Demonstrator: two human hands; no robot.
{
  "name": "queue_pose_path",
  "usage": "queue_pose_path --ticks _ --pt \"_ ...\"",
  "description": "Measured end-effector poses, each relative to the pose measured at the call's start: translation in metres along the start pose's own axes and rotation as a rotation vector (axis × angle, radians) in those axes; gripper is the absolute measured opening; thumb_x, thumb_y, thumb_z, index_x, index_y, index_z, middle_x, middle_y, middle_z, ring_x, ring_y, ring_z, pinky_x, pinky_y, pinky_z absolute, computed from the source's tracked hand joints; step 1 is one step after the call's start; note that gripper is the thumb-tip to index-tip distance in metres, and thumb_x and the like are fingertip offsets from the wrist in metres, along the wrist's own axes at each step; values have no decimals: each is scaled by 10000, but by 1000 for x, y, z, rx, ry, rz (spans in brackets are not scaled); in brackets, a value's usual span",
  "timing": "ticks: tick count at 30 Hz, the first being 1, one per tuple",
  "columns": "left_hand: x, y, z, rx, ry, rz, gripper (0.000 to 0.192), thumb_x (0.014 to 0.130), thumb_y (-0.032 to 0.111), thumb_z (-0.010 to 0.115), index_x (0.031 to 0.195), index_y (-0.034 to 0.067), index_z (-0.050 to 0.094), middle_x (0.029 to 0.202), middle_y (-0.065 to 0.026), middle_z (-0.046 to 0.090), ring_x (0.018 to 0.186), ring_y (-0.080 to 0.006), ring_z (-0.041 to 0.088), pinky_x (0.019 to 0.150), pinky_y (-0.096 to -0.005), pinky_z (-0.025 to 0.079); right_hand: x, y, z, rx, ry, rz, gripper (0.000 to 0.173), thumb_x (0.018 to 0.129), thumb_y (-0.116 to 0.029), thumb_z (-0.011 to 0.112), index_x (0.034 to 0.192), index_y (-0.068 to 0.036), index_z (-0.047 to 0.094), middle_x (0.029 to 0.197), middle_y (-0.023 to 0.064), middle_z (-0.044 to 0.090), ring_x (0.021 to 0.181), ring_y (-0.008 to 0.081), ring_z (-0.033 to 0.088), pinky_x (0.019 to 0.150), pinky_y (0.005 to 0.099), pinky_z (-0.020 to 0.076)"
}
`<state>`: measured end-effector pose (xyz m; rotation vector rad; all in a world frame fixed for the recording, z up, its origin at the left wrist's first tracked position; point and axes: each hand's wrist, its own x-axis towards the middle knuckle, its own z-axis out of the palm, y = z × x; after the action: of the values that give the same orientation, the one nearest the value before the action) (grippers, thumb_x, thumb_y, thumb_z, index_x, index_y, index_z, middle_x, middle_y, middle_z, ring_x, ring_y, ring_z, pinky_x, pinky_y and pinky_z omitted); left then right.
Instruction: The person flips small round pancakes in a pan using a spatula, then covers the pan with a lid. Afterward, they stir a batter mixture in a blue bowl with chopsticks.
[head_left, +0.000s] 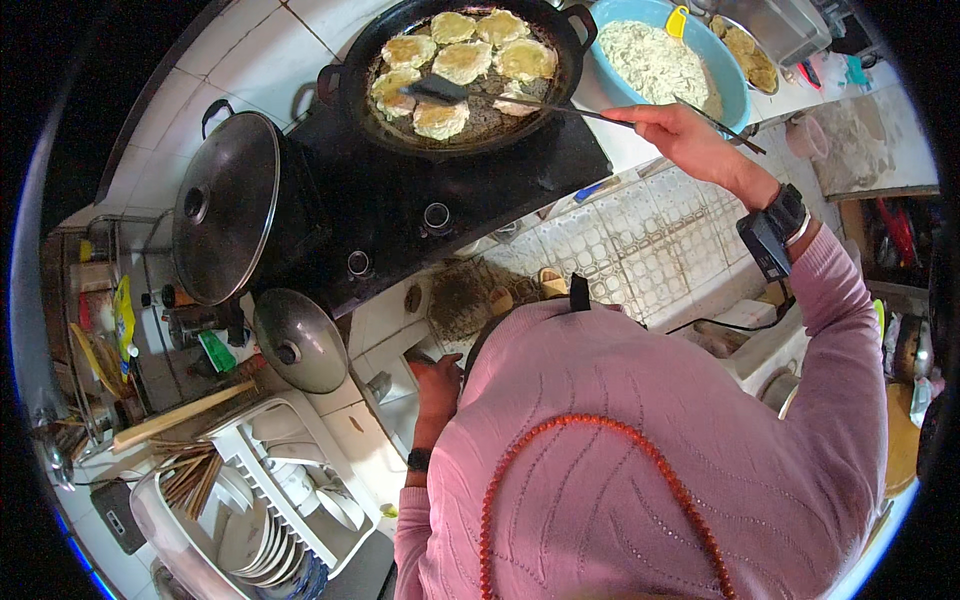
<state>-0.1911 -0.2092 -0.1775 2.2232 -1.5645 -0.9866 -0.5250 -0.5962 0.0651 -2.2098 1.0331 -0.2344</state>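
My right hand (686, 139) grips the long thin handle of a spatula (540, 104). Its dark flat blade (439, 89) is over the pancakes at the front left of a wide black two-handled pan (480, 146). Several round, pale, lightly browned pancakes (462, 61) lie in that pan. Thin dark ends (742, 140) stick out behind my right hand, beside a blue basin (731, 71) of pale batter-like mixture (652, 64). Low beside my body, my left hand (436, 386) is near the counter edge, its fingers curled; whether it holds anything cannot be made out.
The pan sits on a black stove (390, 202) with knobs along its front. Left of it stands a large pot with a glass lid (225, 210); another glass lid (300, 341) is nearer. A dish rack (349, 480) holds plates and bowls. Cooked pancakes fill a plate (750, 56).
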Motion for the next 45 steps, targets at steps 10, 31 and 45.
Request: queue_pose_path --ticks 10,31,45 --pt "7 11 -11 -113 -68 -95 265 901 106 510 1110 82 670 783 -148 696 718 -286 682 685 -397 536 -8 5 17 -421 127 -271 562 817 28 559 1322 -219 574 714 161 621 541 336 555 534 402 461" --pt "5 6 -2 -71 16 -47 242 892 103 537 1088 96 679 791 -155 699 708 -298 682 668 -413 533 -22 8 19 -331 287 -280 466 866 -22 573 1298 -195 597 853 150 668 576 294 599 541 352 486" --pt "14 1 -6 -83 -58 -8 268 882 133 539 1111 84 670 836 -160 699 764 -311 678 712 -415 527 -4 8 30 -289 16 -47 522 850 -39 538 1319 -265 567 709 180 606 618 342 597 601 426 476"
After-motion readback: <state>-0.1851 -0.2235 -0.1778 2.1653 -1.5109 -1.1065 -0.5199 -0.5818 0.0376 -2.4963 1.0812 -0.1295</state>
